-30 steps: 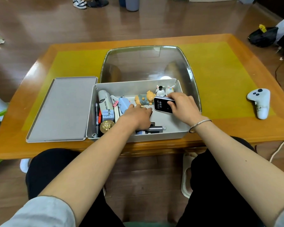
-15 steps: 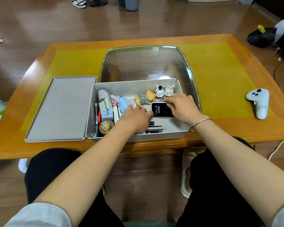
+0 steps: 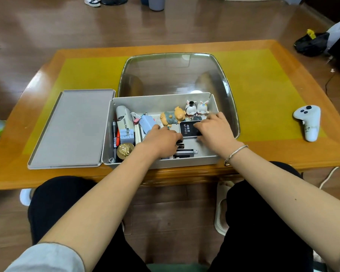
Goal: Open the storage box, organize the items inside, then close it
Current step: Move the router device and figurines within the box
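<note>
The grey storage box (image 3: 161, 101) stands open near the table's front edge, and its lid (image 3: 71, 128) lies flat to its left. Inside are a mini fan (image 3: 124, 119), a gold round ornament (image 3: 125, 150), a blue case (image 3: 148, 122), a pig figurine (image 3: 173, 116) and two rabbit figurines (image 3: 196, 109). My right hand (image 3: 214, 130) holds a black Wi-Fi device (image 3: 187, 130) by its right side, and the device lies flat in the box. Beside its left edge, my left hand (image 3: 161, 140) rests curled over small dark items. Its fingertips are hidden.
A clear glass panel (image 3: 175, 73) is set in the yellow-topped wooden table (image 3: 263, 79) behind the box. A white game controller (image 3: 308, 124) lies on the right. My knees sit under the table's front edge. Shoes and a black bag lie on the floor beyond.
My right hand has lowered the Wi-Fi device from a raised tilt to lie flat in the box. My left hand has barely moved.
</note>
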Motion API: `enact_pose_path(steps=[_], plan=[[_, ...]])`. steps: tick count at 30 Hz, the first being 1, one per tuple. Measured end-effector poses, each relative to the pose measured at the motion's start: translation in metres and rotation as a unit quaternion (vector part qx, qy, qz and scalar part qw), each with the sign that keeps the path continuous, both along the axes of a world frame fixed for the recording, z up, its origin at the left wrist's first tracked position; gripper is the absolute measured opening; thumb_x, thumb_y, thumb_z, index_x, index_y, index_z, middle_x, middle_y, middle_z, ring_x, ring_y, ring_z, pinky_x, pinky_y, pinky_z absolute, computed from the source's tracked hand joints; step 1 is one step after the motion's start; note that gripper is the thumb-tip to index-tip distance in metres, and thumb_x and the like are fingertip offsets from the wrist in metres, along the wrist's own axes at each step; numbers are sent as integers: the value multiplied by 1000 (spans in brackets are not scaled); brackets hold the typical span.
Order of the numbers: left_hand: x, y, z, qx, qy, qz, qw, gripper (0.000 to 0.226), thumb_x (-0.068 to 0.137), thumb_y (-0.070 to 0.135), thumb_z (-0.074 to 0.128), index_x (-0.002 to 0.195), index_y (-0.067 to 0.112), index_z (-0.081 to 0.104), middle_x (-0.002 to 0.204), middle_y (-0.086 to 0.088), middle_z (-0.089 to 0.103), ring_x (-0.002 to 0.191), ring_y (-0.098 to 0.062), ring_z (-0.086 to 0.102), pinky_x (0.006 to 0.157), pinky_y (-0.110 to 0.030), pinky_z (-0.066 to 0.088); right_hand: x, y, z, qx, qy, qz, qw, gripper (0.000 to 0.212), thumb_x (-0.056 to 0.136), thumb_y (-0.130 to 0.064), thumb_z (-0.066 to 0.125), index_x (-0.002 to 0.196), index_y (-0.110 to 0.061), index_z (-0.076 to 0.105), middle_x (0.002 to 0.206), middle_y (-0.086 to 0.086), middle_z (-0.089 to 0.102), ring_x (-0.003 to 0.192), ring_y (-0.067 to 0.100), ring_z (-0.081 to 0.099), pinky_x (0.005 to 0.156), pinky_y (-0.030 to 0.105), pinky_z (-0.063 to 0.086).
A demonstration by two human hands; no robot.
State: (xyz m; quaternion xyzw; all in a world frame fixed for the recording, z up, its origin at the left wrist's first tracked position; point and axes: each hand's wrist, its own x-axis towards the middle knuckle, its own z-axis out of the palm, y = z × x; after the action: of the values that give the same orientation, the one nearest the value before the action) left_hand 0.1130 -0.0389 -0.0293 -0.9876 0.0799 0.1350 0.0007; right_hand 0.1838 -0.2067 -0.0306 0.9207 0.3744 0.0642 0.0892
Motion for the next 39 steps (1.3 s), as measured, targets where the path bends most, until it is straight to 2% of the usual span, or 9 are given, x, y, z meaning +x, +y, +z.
enact_pose_path(steps=[4, 12, 17, 20, 23, 28, 31, 35, 39], plan=[[-1, 0, -1, -6, -5, 8, 1000, 40, 92, 23, 40, 132, 29, 47, 124, 0, 61, 115, -24, 49, 97, -42, 30, -1, 6, -2, -50, 42, -25, 998, 14, 88, -20, 53, 99, -19, 62, 97, 3, 69, 96, 25, 63, 85, 32, 36], [-1, 0, -3, 12, -12, -4, 1000, 39, 94, 27, 38, 131, 28, 51, 121, -1, 63, 114, -24, 51, 98, -43, 32, 2, 13, -6, -50, 13, -43, 998, 19, 90, -11, 49, 101, -18, 64, 92, 5, 69, 88, 27, 64, 81, 33, 42], [0, 1, 0, -35, -17, 10, 999, 39, 92, 23, 41, 128, 28, 54, 119, -2, 63, 111, -25, 53, 92, -40, 33, 3, 14, -9, -37, 26, -42, 998, 17, 90, -24, 55, 104, -19, 62, 95, 5, 69, 92, 26, 64, 85, 34, 40], [-1, 1, 3, -96, -38, 35, 994, 35, 91, 18, 41, 121, 24, 59, 117, -4, 64, 108, -25, 55, 89, -38, 35, 4, 16, -8, -36, 36, -45, 998, 29, 87, -40, 58, 109, -20, 60, 102, 6, 66, 98, 27, 61, 86, 35, 40], [-3, 4, 7, -130, -64, 41, 989, 34, 92, 16, 41, 120, 21, 59, 119, -5, 63, 110, -26, 54, 89, -38, 37, 5, 16, -9, -26, 36, -47, 998, 32, 86, -42, 60, 110, -21, 60, 104, 7, 66, 100, 27, 61, 87, 35, 40], [-16, 24, 18, -218, -143, 92, 961, 32, 93, 10, 45, 119, 17, 61, 123, -4, 61, 116, -24, 50, 97, -38, 39, 4, 15, -4, -9, 77, -48, 996, 42, 82, -41, 65, 117, -20, 57, 114, 6, 62, 108, 27, 56, 92, 37, 37], [-26, 44, 22, -237, -220, 146, 935, 28, 93, 9, 47, 116, 16, 62, 120, -3, 61, 115, -22, 48, 98, -37, 38, 6, 23, 5, 41, 86, -49, 994, 37, 82, -37, 64, 113, -19, 59, 113, 6, 63, 106, 28, 57, 89, 38, 40], [-36, 71, 25, -202, -318, 244, 893, 34, 90, 8, 49, 123, 13, 57, 125, -9, 56, 117, -29, 44, 97, -41, 35, 11, 42, 19, 88, 73, -33, 993, 29, 84, -37, 63, 104, -16, 61, 105, 8, 63, 99, 30, 60, 78, 36, 44], [-43, 93, 19, -155, -307, 345, 873, 51, 86, 4, 51, 136, 11, 41, 137, -14, 43, 122, -35, 40, 95, -47, 36, 16, 69, 18, 78, 77, -18, 994, 29, 86, -33, 62, 105, -11, 61, 108, 9, 60, 97, 31, 60, 71, 34, 45]])
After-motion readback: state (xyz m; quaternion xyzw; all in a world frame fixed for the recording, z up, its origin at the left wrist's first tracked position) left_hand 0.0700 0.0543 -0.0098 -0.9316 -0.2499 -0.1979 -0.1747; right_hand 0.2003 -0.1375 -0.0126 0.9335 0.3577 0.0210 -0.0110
